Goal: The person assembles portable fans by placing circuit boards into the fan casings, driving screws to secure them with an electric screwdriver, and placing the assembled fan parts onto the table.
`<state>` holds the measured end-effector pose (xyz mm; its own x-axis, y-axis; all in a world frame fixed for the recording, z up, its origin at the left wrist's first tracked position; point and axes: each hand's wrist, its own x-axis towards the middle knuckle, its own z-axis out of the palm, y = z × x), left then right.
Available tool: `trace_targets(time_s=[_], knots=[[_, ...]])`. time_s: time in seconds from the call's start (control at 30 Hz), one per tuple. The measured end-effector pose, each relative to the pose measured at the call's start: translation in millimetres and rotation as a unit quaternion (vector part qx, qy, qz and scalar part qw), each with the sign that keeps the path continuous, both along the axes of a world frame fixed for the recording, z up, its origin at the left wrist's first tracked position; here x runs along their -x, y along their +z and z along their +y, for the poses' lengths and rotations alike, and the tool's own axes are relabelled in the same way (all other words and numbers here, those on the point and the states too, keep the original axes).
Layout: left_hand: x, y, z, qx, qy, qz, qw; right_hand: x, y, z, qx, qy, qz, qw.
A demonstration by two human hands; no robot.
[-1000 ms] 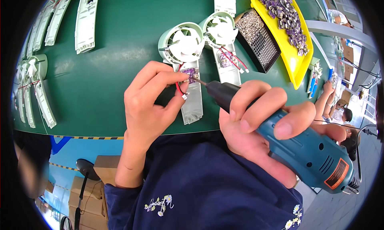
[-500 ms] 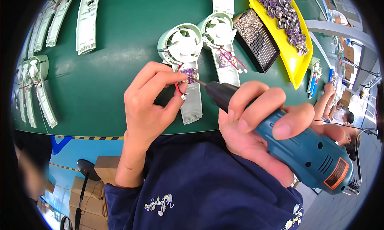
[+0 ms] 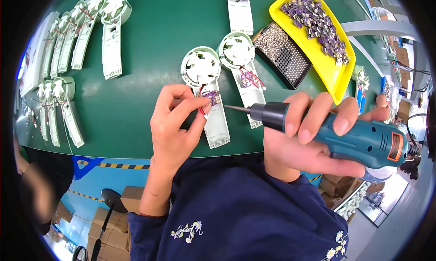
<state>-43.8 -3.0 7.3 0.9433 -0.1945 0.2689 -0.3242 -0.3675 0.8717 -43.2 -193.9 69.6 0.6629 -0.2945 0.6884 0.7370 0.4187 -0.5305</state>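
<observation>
A pale green handheld fan housing [image 3: 217, 127] lies on the table with its round fan head [image 3: 200, 66] pointing away from me. A small purple circuit board [image 3: 213, 97] sits inside its handle. My left hand [image 3: 175, 124] is closed at the board's left edge, thumb and forefinger pinching the red and black wires [image 3: 201, 107]; a white plug shows just below the fingertips. In my right hand [image 3: 295, 145] is a teal and black electric screwdriver [image 3: 352, 138], fingers wrapped round its body. Its bit points left and stands apart from the board.
A second fan housing [image 3: 249, 90] with board and wires lies close on the right, another handle [image 3: 240, 15] beyond it. A black perforated tray [image 3: 290, 63] of screws adjoins a yellow tray [image 3: 338, 81] of purple boards. Several fan housings [image 3: 112, 47] line the left side.
The screwdriver has pulled back to the right, its bit leaving the board. My left fingertips have drawn closer together around the wires. The whole view has shifted slightly.
</observation>
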Motion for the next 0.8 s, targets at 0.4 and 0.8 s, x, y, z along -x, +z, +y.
trace_targets(time_s=[0.4,0.8], knots=[[-6,5,-6,-0.086,0.003,-0.108,0.99,38,16,-60,-0.08,-0.023,0.075,0.994],[-7,5,-14,-0.029,0.016,-0.115,0.993,121,-34,-182,-0.101,-0.3,0.374,0.872]])
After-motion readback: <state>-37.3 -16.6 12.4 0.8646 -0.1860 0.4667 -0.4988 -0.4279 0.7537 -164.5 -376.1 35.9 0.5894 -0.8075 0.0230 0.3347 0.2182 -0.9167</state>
